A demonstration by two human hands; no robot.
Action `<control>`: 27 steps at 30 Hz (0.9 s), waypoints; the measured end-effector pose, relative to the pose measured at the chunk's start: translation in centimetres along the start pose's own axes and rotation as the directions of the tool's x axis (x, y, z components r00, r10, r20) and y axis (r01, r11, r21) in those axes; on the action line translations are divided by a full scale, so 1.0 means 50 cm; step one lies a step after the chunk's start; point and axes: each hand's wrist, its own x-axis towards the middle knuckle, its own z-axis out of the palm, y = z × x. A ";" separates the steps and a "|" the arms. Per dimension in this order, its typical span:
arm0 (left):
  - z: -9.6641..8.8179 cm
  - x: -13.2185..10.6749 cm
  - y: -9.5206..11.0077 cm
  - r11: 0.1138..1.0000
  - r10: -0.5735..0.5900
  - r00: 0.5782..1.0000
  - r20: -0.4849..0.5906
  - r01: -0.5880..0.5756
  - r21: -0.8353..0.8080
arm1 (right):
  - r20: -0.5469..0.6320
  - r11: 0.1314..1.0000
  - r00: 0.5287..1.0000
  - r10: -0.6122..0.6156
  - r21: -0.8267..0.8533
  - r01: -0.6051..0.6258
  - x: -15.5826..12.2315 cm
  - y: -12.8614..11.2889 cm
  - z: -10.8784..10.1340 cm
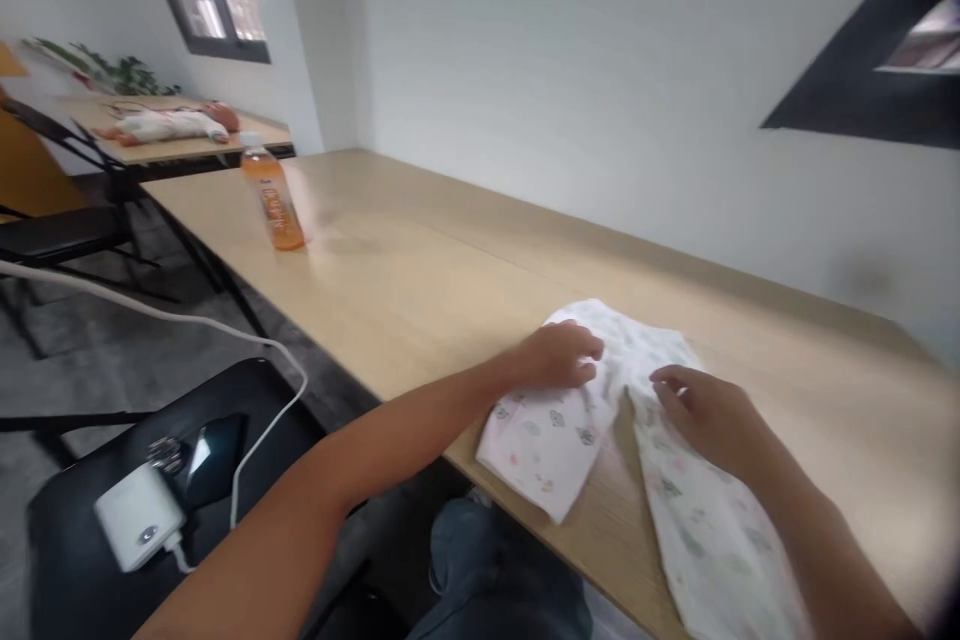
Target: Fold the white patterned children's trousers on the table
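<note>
A white baby romper [637, 350] with a small pastel print lies spread on the pale wood table [420, 260], its two legs pointing toward me and one hanging past the front edge. My left hand [559, 357] rests on the romper's left side, fingers curled against the cloth. Whether they pinch it is hard to tell. My right hand [709, 415] lies flat on the other leg, fingers apart. An orange drink bottle [271, 192] stands farther along the table, well beyond both hands.
A black chair seat [187, 430] at my left holds a white charger [139, 517] and a dark phone [214, 460], with a white cable [180, 318] running up from it. A second table [247, 142] beyond holds a swaddled baby doll [169, 125]. A wall borders the table's far side.
</note>
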 end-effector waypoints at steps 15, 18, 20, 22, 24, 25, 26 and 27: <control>0.039 -0.039 -0.020 0.999 -0.018 0.986 0.167 0.024 -0.036 | -0.098 0.992 0.994 0.042 0.125 -0.029 -0.051 0.025 0.009; 0.041 -0.037 -0.016 0.998 -0.062 0.985 0.162 0.059 0.019 | 0.044 0.993 0.994 0.098 0.066 -0.100 -0.054 0.026 0.009; 0.040 -0.034 -0.012 0.996 -0.082 0.981 0.177 0.073 0.055 | 0.153 0.993 0.982 0.109 0.037 -0.116 -0.056 0.022 0.007; 0.035 -0.032 -0.010 0.994 -0.095 0.973 0.211 0.081 0.074 | 0.208 0.993 0.972 0.111 0.012 -0.116 -0.058 0.012 0.004; 0.025 -0.032 -0.009 0.994 -0.096 0.962 0.256 0.080 0.072 | 0.226 0.994 0.968 0.109 -0.018 -0.108 -0.061 0.001 -0.002; 0.018 -0.032 -0.009 0.995 -0.093 0.956 0.278 0.078 0.064 | 0.230 0.994 0.967 0.106 -0.034 -0.101 -0.063 -0.005 -0.006; 0.010 -0.033 -0.009 0.996 -0.087 0.950 0.298 0.075 0.051 | 0.231 0.994 0.968 0.102 -0.049 -0.093 -0.065 -0.011 -0.011; 0.002 -0.034 -0.008 0.997 -0.080 0.946 0.313 0.072 0.035 | 0.232 0.995 0.968 0.098 -0.057 -0.087 -0.067 -0.015 -0.017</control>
